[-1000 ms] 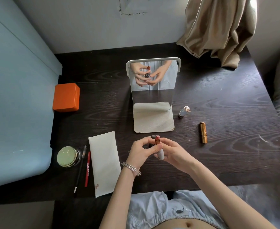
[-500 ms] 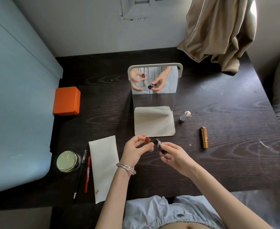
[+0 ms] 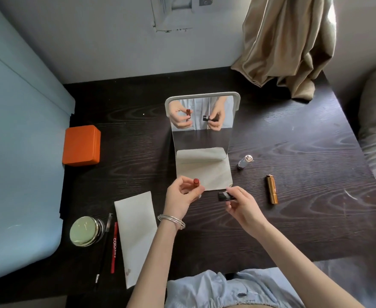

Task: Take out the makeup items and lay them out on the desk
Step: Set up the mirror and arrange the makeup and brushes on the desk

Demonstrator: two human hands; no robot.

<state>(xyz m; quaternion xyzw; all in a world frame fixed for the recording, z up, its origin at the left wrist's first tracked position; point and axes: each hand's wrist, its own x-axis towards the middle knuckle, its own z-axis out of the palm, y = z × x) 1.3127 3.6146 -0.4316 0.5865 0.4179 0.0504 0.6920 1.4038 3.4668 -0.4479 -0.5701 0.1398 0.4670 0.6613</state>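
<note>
The dark wooden table (image 3: 293,152) is carrying everything, with a standing mirror (image 3: 201,121) sitting at its centre and reflecting both hands. At nine o'clock from the mirror an orange box (image 3: 81,145) is lying near the table's edge; toward seven o'clock a pale pouch (image 3: 136,232) is lying flat, with a green-lidded jar (image 3: 85,231), a black pencil (image 3: 103,247) and a red pencil (image 3: 114,247) just beside it. At four o'clock a gold lipstick (image 3: 272,189) and a silver tube (image 3: 244,161) are already lying out, apart from each other. In front of the mirror base, the left hand (image 3: 182,197) is pinching an uncapped lipstick (image 3: 195,183) upright, its red tip exposed, while the right hand (image 3: 243,205) is pinching the dark cap (image 3: 226,196) at three o'clock from it, the two parts well separated. The likely risk is the bare tip: if the left hand's grip is tilting or the cap is coming back off-axis, the colour could be smearing on fingers, the cap rim or the table, and the small cap could be slipping and rolling off.
</note>
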